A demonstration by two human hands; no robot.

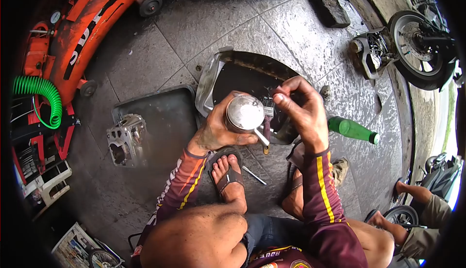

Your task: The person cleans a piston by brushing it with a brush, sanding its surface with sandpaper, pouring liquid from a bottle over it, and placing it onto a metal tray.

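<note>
My left hand (pixel 216 128) is wrapped round a round silver metal part (pixel 245 113) with a pale, shiny top and a short rod at its lower right. My right hand (pixel 306 110) is raised just to the right of it, thumb and forefinger pinched together; what they hold, if anything, is too small to make out. Below both hands lies a cut-open container (pixel 206 88) with dark liquid in it. Left of it, a metal engine block (pixel 127 141) rests on a dark tray (pixel 165 122).
A green bottle (pixel 353 129) lies at the right. A dark block (pixel 329 7) and motorcycle wheel (pixel 418 45) are at the upper right. An orange machine (pixel 92 20) and green coiled hose (pixel 46 93) stand left. A screwdriver-like tool (pixel 254 175) lies beside my foot. Another person's legs (pixel 417 214) show lower right.
</note>
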